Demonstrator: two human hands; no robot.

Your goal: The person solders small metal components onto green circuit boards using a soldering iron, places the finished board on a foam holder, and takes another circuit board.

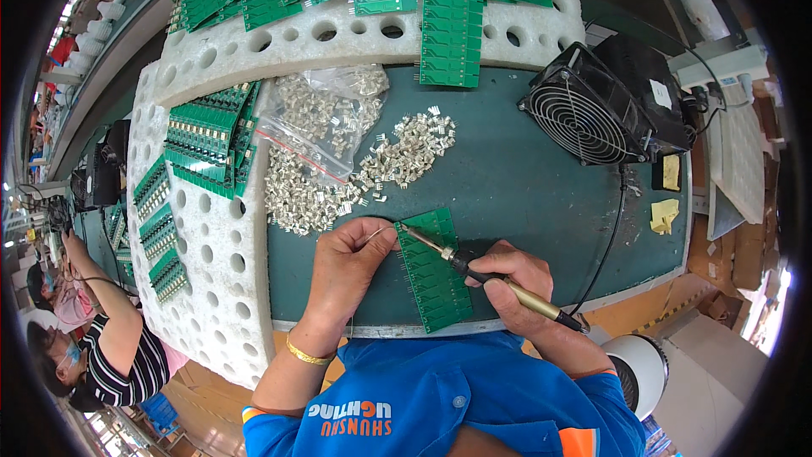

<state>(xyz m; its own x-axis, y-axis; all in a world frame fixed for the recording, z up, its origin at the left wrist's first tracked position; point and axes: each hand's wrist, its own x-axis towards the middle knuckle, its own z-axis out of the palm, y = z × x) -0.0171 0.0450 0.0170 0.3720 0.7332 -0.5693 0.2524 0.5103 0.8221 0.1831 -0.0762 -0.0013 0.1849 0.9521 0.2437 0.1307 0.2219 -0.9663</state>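
In the head view, a green circuit board (pixel 436 288) lies on the desk (pixel 499 169) between the hands, its long axis running near to far, the far end leaning left. The left hand (pixel 348 261), pinching a thin wire (pixel 378 231), is nearer the far-left corner; the right hand (pixel 518 279), off the right edge, grips a soldering iron (pixel 461 261) reaching left across to that corner; contact is unclear. Counted: one board between the hands, one iron, one wire, one fan (pixel 578 110), two foam slabs (pixel 224 288); the small connectors (pixel 410 150) are too many to count.
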